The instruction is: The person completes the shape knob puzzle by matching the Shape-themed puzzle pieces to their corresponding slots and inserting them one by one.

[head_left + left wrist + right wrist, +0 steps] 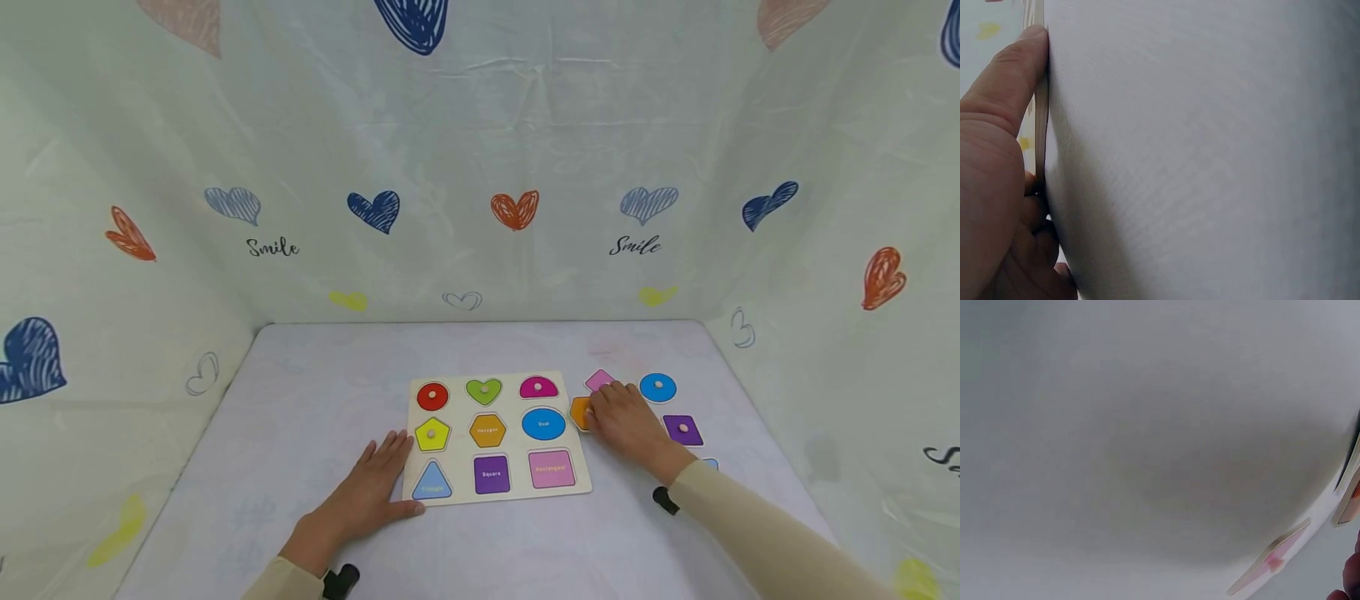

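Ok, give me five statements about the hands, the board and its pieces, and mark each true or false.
1. The left hand touches the board. True.
2. The right hand is holding the purple square piece. False: it is at the loose orange piece.
3. The red circle sits in the board. True.
4. All nine slots are filled. False: the oval slot is bare, and the blue oval piece lies right of the board.
5. The yellow pentagon sits in the board. True.
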### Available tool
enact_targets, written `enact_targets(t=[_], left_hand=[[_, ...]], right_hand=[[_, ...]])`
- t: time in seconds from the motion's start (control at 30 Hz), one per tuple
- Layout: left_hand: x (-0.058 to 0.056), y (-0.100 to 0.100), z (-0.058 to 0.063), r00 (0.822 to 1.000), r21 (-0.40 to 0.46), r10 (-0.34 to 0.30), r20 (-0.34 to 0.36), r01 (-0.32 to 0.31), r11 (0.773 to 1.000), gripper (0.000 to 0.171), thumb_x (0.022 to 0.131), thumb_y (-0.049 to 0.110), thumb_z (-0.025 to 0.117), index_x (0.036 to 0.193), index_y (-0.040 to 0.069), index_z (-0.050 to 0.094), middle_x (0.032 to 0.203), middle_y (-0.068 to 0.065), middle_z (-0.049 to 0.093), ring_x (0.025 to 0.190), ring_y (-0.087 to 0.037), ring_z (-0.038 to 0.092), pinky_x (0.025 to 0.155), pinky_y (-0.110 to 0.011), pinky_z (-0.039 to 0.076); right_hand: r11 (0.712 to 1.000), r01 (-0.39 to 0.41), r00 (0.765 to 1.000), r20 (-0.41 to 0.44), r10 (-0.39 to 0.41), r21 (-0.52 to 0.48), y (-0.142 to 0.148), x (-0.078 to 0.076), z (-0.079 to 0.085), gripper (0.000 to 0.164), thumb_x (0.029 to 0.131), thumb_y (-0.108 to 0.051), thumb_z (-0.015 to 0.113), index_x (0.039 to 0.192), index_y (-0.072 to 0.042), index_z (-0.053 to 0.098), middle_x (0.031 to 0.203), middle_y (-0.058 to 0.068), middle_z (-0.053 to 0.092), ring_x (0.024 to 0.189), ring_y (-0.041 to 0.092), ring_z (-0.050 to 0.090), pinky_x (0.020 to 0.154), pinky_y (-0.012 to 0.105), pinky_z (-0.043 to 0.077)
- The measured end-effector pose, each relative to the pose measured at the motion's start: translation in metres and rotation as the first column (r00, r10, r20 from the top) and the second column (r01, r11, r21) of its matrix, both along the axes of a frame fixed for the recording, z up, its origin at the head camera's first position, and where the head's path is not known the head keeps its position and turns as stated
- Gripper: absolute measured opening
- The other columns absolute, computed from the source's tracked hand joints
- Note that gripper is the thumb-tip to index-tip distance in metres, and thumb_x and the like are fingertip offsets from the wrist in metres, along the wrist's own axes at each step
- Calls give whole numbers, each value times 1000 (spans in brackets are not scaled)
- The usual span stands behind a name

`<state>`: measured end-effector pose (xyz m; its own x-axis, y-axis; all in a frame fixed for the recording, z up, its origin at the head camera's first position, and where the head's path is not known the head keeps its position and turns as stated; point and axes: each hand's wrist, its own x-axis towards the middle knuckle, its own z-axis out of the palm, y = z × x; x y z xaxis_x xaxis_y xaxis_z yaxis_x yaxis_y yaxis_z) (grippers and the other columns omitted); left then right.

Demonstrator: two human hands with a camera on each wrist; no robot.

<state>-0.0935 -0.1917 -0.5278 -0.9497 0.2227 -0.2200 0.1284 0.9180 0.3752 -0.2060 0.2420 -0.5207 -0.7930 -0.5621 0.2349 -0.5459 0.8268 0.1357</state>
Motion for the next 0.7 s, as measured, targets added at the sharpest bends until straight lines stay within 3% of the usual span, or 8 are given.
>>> enact_targets(t=[0.23,0.7], left_hand=[[-1,-1,-3,1000,0,-1,-4,1,1000,113,81,55,86,168,11,29,175,-6,27,165,-29,16,133,-54,11],[-1,-1,-2,1000,2,1,4,-1,1000,113,81,55,86,168,11,29,175,-6,27,165,-29,16,133,-54,11]], right_hand=[[999,-52,998,-39,52,1,-19,-2,0,28,97,-28,77,106,-4,64,95,8,63,95,25,58,88,40,56],[992,-117,992,-44,119,47,-74,-5,6,26,98,-31,75,105,-7,67,94,7,64,90,23,54,81,35,49]])
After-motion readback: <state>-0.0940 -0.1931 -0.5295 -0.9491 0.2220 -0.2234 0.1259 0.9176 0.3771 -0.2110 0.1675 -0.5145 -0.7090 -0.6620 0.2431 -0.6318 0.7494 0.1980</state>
